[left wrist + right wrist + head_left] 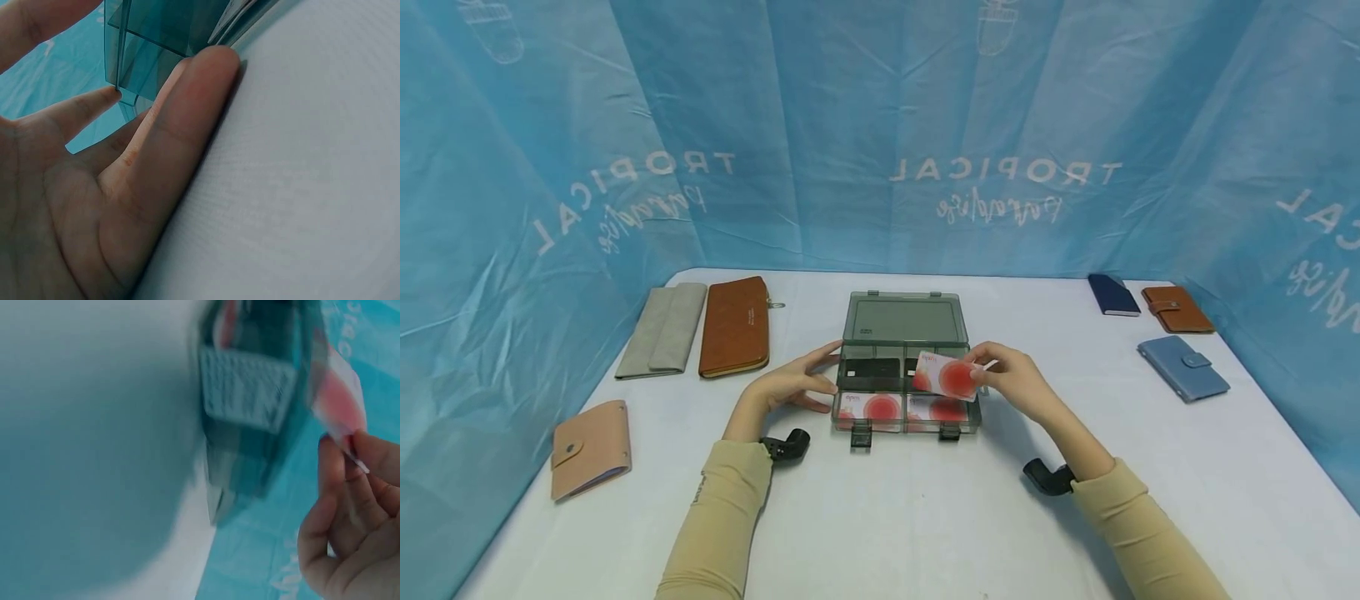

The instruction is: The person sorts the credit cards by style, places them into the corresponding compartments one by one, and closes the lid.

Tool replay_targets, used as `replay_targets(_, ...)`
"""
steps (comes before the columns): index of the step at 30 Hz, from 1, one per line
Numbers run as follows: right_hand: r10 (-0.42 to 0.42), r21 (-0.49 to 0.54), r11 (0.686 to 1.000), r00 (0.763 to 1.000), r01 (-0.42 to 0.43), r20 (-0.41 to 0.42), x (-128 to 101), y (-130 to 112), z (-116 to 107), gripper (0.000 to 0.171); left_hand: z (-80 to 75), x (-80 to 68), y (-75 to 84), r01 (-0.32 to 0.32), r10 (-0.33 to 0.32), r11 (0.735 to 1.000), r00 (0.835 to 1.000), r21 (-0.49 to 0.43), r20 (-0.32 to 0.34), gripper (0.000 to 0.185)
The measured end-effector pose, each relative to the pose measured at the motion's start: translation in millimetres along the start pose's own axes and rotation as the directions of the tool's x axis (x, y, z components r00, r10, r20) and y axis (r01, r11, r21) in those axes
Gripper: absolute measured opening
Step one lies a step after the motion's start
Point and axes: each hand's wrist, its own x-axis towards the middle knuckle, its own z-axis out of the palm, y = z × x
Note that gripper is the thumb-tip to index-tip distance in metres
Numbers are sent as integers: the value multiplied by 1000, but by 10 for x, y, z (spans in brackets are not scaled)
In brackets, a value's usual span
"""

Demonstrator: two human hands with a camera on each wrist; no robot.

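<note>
A translucent green plastic case [904, 307] lies with its lid raised at the middle of the table. Black cards [868, 374] sit in its back compartments, and red-and-white cards [880, 408] in the front ones. My right hand [1011, 379] pinches a red-and-white card [946, 375] above the right compartments, partly covering the black card there. In the right wrist view the card [342, 394] is held by its edge, between thumb and fingers. My left hand [790, 385] rests against the case's left side with fingers spread; in the left wrist view its fingers [194, 94] touch the case wall.
On the left lie a grey wallet [662, 329], a brown zip wallet [735, 327] and a tan card holder [591, 448]. To the right are a navy holder [1112, 295], a brown snap wallet [1177, 308] and a blue wallet [1183, 367]. Blue curtains [880, 133] surround the white table.
</note>
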Motion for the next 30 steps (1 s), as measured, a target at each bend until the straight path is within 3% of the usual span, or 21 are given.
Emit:
replay_targets(3, -34, -137, 990, 999, 38, 27, 1, -2, 120, 13, 6, 9, 1, -1, 1, 1000, 1000, -6, 1, 86)
replay_targets(8, -91, -305, 946, 994, 107, 68, -3, -8, 195, 7, 10, 5, 16, -6, 6, 1000, 1000, -14, 1, 87)
replay_targets(14, -143, -432, 887, 986, 165, 84, 10, -1, 223, 5, -9, -2, 13, -4, 4, 1000, 1000, -7, -9, 87)
replay_targets(20, -127, -479, 862, 986, 163, 107, 20, -17, 207, 7, -3, -10, 14, -5, 5, 1000, 1000, -10, -9, 87)
replay_targets(24, -128, -447, 878, 983, 174, 131, 78, -30, 137, 12, 8, -6, 10, -6, 6, 1000, 1000, -11, -3, 87)
replay_targets(27, -108, -358, 924, 989, 136, 97, 226, -2, 58, 21, 12, -4, 10, 0, 0, 1000, 1000, -10, -5, 87)
replay_targets(30, -30, -208, 977, 998, 41, 54, 475, 77, -15, 37, 9, -14, 11, 1, -1, 1000, 1000, -6, -7, 87)
